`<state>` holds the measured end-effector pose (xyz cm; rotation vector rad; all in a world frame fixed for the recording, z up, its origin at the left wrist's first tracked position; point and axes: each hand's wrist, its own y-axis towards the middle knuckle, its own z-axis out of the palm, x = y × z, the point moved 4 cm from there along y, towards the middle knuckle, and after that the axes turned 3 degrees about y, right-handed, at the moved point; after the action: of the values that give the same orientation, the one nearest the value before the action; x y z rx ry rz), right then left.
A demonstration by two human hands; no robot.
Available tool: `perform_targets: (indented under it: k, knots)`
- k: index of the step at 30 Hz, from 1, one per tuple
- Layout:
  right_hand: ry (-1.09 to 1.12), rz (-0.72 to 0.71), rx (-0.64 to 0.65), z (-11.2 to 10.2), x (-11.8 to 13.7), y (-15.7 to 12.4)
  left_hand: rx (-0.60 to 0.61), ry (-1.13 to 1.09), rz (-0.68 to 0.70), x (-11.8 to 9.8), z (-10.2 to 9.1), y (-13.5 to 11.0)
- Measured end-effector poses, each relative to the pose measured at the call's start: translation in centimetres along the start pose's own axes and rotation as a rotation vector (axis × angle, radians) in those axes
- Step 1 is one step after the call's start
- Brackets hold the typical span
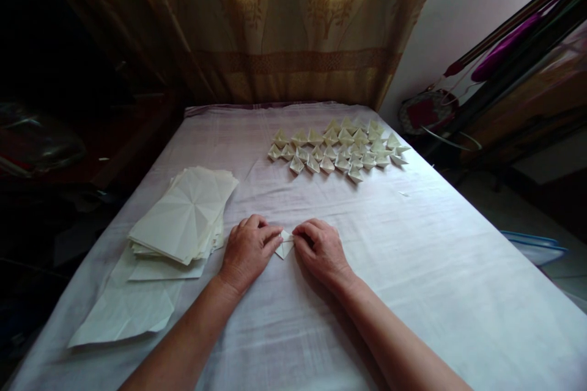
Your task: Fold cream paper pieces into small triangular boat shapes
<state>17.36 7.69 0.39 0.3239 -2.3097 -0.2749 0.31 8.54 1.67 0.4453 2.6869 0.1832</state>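
Observation:
A small folded piece of white paper (285,247) lies on the cloth between my hands, its lower corner pointing toward me. My left hand (251,245) pinches its left side between thumb and fingers. On the opposite side, my right hand (321,247) has its thumb and fingertips closed on the paper's edge. Both fingertips cover the outer corners, so the whole outline does not show. To the left sits a stack of creased paper sheets (183,214), the top one marked with folds radiating from its middle.
Several rows of small folded paper boats (342,149) stand at the far right of the cloth-covered table (413,269). A loose creased sheet (123,311) lies under the stack at left. A patterned curtain (293,24) hangs behind. A small paper scrap (403,194) lies right.

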Motion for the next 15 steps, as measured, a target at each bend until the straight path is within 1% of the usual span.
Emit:
perform_targets:
  k: [2,7,11,15]
  knots:
    - [-0.007,0.014,0.002,0.01,0.07,0.05,-0.011,0.01,-0.016,-0.01,0.08,-0.05]
    - [-0.066,0.072,0.036,0.11,0.52,0.41,-0.034,0.029,-0.003,-0.1,0.18,-0.15]
    - [-0.092,0.113,0.049,0.12,0.72,0.61,0.025,0.031,-0.053,-0.17,0.17,0.1]
    - [-0.092,0.114,0.021,0.22,0.82,0.51,0.095,0.033,-0.095,-0.31,-0.02,0.48]
